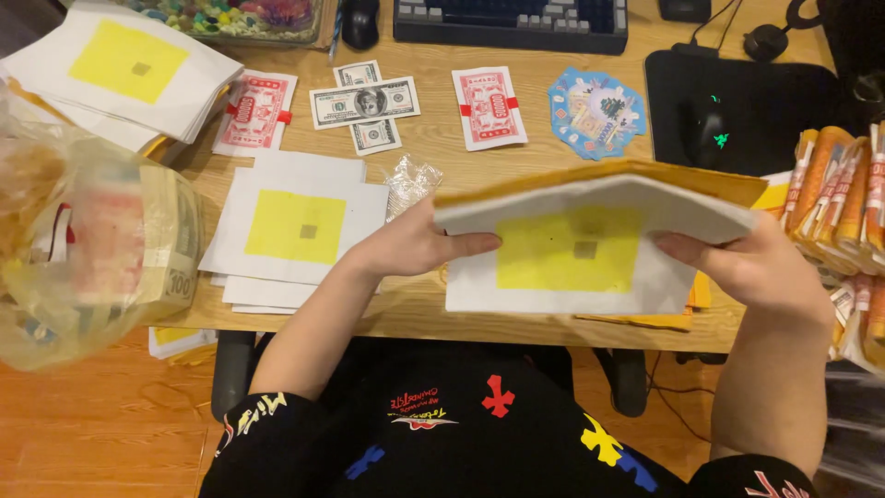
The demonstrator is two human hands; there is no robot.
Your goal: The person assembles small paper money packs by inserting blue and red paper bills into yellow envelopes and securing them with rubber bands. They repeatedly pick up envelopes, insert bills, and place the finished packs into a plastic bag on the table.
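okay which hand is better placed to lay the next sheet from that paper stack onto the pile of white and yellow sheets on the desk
Probably the left hand. It grips the paper stack on the side next to the pile of sheets, while the right hand holds the far end, beside the orange bundles.

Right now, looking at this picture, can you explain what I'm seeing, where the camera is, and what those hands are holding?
The one picture comes from a camera worn on a person's head, looking down at their own bare hands over a wooden desk. The left hand and right hand hold a thick stack of white paper sheets with yellow squares, bent upward at its middle. A similar pile lies to the left, with banknote-style papers and red-printed slips farther back. A keyboard and computer mouse sit behind.
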